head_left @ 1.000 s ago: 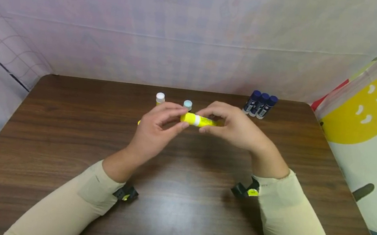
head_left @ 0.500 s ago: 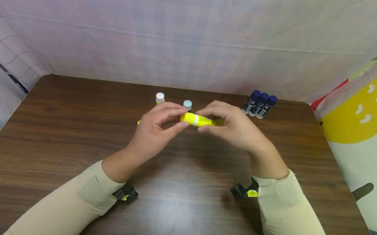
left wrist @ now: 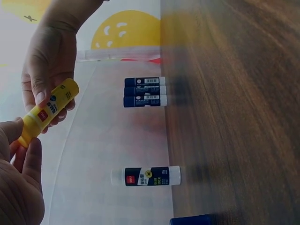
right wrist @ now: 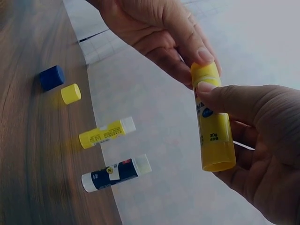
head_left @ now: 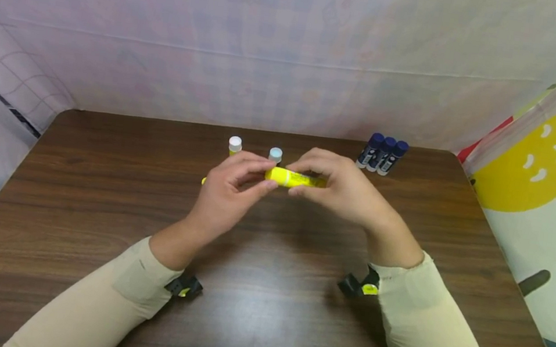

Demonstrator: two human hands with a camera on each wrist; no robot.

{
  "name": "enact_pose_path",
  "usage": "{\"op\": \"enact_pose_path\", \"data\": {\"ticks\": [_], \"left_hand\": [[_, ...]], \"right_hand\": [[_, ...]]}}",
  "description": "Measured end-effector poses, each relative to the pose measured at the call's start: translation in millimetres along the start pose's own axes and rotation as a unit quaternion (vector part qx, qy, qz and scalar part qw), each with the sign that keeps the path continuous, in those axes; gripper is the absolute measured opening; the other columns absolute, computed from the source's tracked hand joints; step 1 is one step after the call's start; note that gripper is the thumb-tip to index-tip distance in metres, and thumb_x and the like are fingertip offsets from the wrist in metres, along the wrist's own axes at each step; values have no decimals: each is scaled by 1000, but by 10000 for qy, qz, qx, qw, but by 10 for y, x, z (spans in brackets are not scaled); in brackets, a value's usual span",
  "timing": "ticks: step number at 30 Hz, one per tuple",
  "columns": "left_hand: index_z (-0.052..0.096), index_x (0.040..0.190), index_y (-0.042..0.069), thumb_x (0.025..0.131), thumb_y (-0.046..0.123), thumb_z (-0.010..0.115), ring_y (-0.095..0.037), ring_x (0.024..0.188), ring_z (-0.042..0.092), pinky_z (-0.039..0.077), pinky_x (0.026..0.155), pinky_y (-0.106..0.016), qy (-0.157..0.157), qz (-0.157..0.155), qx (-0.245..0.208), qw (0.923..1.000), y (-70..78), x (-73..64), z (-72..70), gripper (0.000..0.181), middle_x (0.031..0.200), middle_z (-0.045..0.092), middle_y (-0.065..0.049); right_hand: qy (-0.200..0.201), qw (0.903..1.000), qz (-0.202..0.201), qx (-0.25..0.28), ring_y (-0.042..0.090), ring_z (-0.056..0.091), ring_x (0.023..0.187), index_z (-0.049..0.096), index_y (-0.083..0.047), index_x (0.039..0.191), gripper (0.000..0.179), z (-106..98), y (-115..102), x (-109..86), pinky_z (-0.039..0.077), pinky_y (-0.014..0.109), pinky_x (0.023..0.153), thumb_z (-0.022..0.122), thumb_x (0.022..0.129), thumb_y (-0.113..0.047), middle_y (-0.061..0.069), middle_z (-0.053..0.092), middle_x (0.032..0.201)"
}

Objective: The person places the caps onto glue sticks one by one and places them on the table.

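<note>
A yellow glue stick [head_left: 300,180] lies nearly level in the air between my two hands in the head view. My left hand [head_left: 225,190] pinches its cap at the left end between thumb and fingers. Thumb and fingers of my right hand [head_left: 352,189] grip the body. A thin white band shows between cap and body. Beyond the hands stand an uncapped yellow glue stick [right wrist: 107,133] and an uncapped navy glue stick [left wrist: 147,176], both upright on the table. A yellow cap [right wrist: 71,94] lies near a blue cap [right wrist: 51,78]; my left hand mostly hides them in the head view.
Three navy-capped glue sticks [head_left: 382,154] stand in a tight row at the table's back right. The brown wooden table [head_left: 260,312] ends at a pale curtain [head_left: 273,50] behind. Each sleeve carries a black wrist camera [head_left: 358,284].
The white band between the cap and body of the yellow glue stick has grown narrower. My right hand has shifted very slightly left, while my left hand keeps its pinch.
</note>
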State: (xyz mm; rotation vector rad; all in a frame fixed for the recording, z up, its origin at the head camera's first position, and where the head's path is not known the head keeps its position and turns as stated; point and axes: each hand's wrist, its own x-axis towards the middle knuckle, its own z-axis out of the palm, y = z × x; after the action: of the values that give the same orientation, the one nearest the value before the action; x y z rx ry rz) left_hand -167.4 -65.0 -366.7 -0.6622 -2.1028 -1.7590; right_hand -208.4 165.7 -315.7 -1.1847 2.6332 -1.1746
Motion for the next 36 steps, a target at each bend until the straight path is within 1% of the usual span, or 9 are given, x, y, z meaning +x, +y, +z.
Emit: {"op": "enact_pose_path", "data": {"ticks": [4, 11, 19, 24, 29, 33, 36], "left_hand": [[75, 119, 0, 90, 6, 81, -21, 105, 70, 62, 91, -27, 29, -164, 133, 9998, 21, -4, -2, 31, 114, 69, -11], [75, 117, -2, 88, 6, 83, -22, 98, 72, 63, 86, -25, 87, -250, 209, 9994, 31, -15, 14, 31, 110, 70, -12], [76, 116, -1, 87, 7, 84, -19, 99, 71, 63, 85, -24, 176, -416, 212, 9988, 39, -31, 2, 32, 110, 71, -9], [76, 118, 0, 87, 8, 84, -18, 103, 70, 62, 88, -24, 157, -377, 200, 9990, 36, -36, -4, 32, 114, 71, -8], [75, 120, 0, 89, 7, 82, -20, 106, 72, 62, 92, -25, 110, -223, 96, 9996, 25, -19, -2, 33, 118, 70, -10], [73, 121, -2, 89, 4, 81, -23, 107, 73, 62, 92, -26, 100, -97, -5, 9999, 11, -12, -1, 34, 120, 69, -12], [73, 121, -3, 89, 3, 81, -25, 106, 73, 62, 92, -27, 113, -59, -78, 9999, 11, -19, 1, 34, 120, 68, -13]], "right_hand": [[100, 9999, -74, -110, 15, 65, 96, 78, -9, 115, 29, 4, -29, -1, 62, 28, 78, 85, 87, -9, 3, 72, 108], [229, 9983, -165, -511, 14, 63, 97, 78, -8, 112, 28, 29, -78, -31, 58, 30, 76, 86, 86, -12, 1, 72, 107], [373, 9978, -171, -526, 15, 63, 98, 78, -7, 112, 28, 80, -78, -27, 57, 30, 78, 86, 85, -10, 2, 71, 107], [409, 9977, -214, -495, 15, 62, 100, 77, -8, 113, 29, 91, -66, -22, 57, 30, 81, 86, 85, -11, 1, 71, 109], [379, 9978, -261, -477, 16, 63, 102, 77, -8, 114, 31, 63, -56, -10, 58, 32, 82, 87, 85, -11, 1, 72, 110], [316, 9982, -211, -456, 16, 63, 104, 76, -9, 116, 32, 39, -49, -2, 58, 33, 83, 86, 86, -12, 2, 71, 112], [294, 9985, -156, -441, 16, 64, 105, 76, -9, 117, 32, 29, -46, -5, 59, 33, 84, 85, 87, -12, 2, 71, 113]]}}
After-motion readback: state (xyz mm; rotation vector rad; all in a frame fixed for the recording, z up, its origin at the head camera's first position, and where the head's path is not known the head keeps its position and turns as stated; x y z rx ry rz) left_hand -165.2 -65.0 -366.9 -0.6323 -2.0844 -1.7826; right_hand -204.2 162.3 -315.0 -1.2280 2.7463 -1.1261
